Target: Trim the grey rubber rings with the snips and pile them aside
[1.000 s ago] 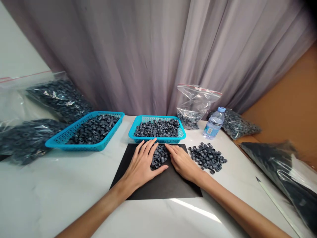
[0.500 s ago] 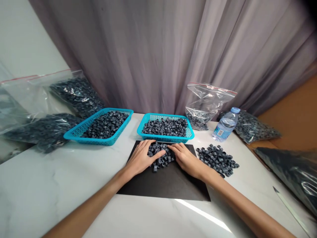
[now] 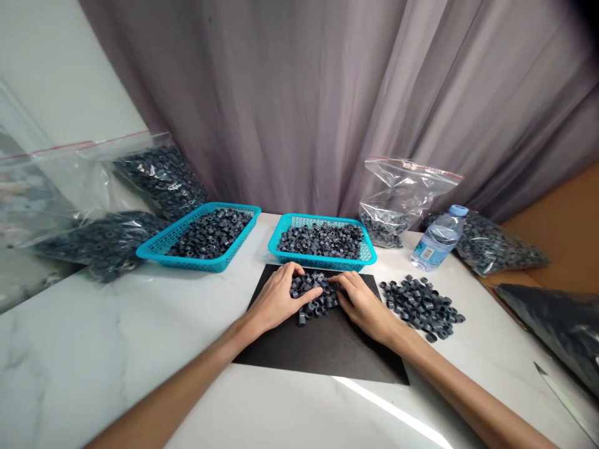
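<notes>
A pile of small dark grey ring-shaped plastic pieces (image 3: 314, 297) lies on a black mat (image 3: 322, 349). My left hand (image 3: 277, 298) rests against the pile's left side, its thumb stretched over the near pieces and apart from the fingers. On the other side, my right hand (image 3: 361, 302) touches the pile with bent fingers, thumb apart below them. Both hands cup the heap from the sides, and no single piece is visibly gripped. Some fingertips are hidden among the pieces.
Two blue baskets (image 3: 369, 254) of similar pieces stand behind the mat and to its left. A second loose pile (image 3: 423, 308) lies right, near a water bottle (image 3: 440, 238). Filled plastic bags (image 3: 386, 224) stand around the table's sides. A thin pointed tool (image 3: 561, 399) lies far right.
The whole view has shifted slightly, so things appear further right. Both hands remain around the pile, with the right thumb now showing more clearly below its fingers.
</notes>
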The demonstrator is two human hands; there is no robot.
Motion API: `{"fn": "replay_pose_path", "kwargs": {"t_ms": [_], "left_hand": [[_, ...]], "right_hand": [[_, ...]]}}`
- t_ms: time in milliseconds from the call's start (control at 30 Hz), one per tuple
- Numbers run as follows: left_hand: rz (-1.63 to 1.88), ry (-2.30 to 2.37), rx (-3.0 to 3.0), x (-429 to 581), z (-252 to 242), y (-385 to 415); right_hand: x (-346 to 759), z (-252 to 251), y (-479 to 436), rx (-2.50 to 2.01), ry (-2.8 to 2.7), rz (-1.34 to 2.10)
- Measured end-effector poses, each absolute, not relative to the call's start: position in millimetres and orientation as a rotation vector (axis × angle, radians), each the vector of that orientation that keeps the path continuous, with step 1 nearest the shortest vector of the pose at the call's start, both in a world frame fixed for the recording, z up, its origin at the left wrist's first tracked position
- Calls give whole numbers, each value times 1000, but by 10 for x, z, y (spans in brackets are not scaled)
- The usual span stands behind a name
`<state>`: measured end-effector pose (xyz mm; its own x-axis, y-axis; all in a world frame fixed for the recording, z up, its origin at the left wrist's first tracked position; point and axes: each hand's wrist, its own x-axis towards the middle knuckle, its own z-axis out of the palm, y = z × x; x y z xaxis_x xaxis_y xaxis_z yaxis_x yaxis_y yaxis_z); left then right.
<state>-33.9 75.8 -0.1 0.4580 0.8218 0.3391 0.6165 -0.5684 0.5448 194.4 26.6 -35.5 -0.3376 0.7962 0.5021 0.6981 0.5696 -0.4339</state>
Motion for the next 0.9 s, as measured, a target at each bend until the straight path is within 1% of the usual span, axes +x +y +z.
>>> {"fn": "replay_pose_path", "kwargs": {"t_ms": [233,467,600,700,800,900], "left_hand": [[878,1246,2439,-339,-64,770],[972,1288,2523,-314,-18,718],[952,1002,2702,-229,91,505],[842,793,2631,-172,134,352],[779,710,2444,-160,125,308],[781,728,2378,-170,88,342]], "right_hand": [[1996,-323,192,-1244,-1965,232],[2078,-226,3,-1272,-1819,382],[2020,-194,-32,-1276,-1737,486],[1938,-189,-57,-1258,-1711,549],[1878,-192,-86,-1216,-1670,641],[1859,-194,-108,-1190,-1626,728]]}}
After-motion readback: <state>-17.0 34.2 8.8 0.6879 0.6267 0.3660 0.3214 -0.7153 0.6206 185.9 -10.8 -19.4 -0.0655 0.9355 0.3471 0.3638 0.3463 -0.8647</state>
